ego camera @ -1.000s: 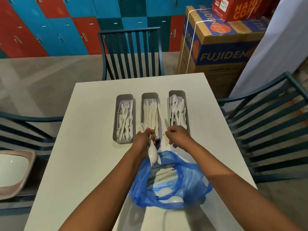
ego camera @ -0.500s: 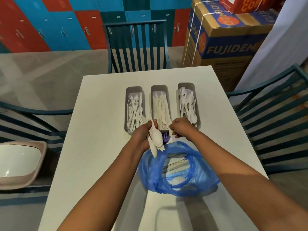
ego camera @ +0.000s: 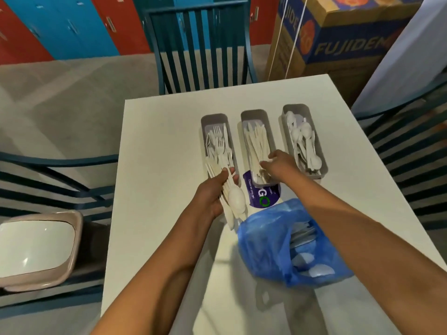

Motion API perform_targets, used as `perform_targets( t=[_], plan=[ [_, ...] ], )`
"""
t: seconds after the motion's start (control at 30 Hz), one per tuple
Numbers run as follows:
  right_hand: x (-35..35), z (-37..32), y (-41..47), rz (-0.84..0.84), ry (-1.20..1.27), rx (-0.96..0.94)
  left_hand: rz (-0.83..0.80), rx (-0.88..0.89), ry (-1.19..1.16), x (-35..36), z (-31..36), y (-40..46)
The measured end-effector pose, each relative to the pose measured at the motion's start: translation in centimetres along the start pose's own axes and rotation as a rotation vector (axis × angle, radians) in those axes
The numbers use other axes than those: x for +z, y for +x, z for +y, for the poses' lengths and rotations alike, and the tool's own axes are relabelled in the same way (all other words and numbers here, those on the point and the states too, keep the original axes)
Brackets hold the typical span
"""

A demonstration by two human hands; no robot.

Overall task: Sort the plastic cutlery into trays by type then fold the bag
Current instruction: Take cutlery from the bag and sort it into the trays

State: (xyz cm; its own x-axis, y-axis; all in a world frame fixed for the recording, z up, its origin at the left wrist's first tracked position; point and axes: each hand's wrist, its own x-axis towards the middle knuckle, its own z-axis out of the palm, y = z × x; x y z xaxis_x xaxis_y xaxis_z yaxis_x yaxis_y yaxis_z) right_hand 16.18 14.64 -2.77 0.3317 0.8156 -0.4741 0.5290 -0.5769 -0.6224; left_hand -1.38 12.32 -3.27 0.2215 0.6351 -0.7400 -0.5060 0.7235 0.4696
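On a white table (ego camera: 154,189), three grey trays sit side by side: the fork tray (ego camera: 214,119) on the left, the knife tray (ego camera: 254,114) in the middle, the spoon tray (ego camera: 296,108) on the right. The left hand (ego camera: 212,192) grips a mixed bundle of cutlery (ego camera: 234,201) just below the fork tray, a spoon bowl showing. The right hand (ego camera: 278,165) reaches over the knife tray's near end, fingers loosely spread, seemingly holding nothing. Nearer, to the right, the blue bag (ego camera: 266,238) lies slumped with more cutlery inside. These pieces look light, stiff and slippery, so pinching one handle at a time seems safest; the bag is thin and limp.
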Motion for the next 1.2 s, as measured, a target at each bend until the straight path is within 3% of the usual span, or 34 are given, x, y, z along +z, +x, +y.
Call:
perform_targets(
  t=[0.27,0.7,1.07,1.2],
  plan=[
    [4.7,-1.0,-5.5,-0.475,0.193,-0.103,0.036,0.094,0.064,-1.3,0.8,1.4],
    [5.0,-1.0,-4.9,-0.305,0.339,-0.030,0.106,0.229,0.192,-0.7,1.3,1.6],
    [-0.8,1.8,-2.0,-0.421,0.379,0.050,0.122,0.216,0.138,1.9,0.6,2.1],
    [-4.8,2.9,-0.1,-0.266,0.339,0.040,0.122,0.198,0.083,4.5,0.0,2.2]
  ],
)
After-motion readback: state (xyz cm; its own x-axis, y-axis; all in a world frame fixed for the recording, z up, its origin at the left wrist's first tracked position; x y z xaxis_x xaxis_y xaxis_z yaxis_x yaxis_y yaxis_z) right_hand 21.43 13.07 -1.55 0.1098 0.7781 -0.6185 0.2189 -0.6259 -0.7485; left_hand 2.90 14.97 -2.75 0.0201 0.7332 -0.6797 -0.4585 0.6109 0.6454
